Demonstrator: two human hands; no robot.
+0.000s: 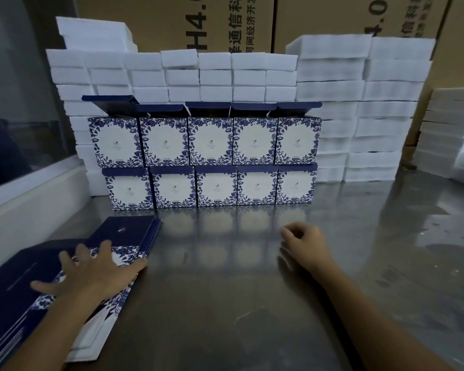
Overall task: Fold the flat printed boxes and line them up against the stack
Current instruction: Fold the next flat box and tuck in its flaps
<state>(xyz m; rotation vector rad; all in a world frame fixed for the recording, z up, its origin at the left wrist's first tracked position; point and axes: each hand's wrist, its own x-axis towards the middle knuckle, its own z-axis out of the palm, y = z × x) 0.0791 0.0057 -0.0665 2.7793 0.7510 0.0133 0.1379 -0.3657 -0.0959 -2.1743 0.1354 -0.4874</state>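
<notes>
Steel runs under everything here: the table (252, 303) is dull and shiny at once, and it throws back pale squares from the boxes (210, 162) standing at its far side. Those folded boxes make two rows of five, one row on top of the other, white fronts ringed with blue leaves; the upper row has its dark lids standing open. They stand right against the foam (332, 103), white blocks piled into a wall behind and to both sides of them. More foam sits alone at the far right edge. Behind the foam rise brown cartons (225, 22) with large printed characters. To my left a pale ledge (24, 204) runs along the table under a dark glass pane.

My left hand (91, 274) lies flat, fingers spread and straight, pressing on the flats (129, 234), the pile of unfolded boxes at the near left of the table. The pile fans out a little toward the folded rows, dark blue panels up, with leaf print and a white panel showing under my wrist.

My right hand (303, 242) rests on bare steel in front of the lower row, well apart from it, fingers loosely curled and holding nothing.
</notes>
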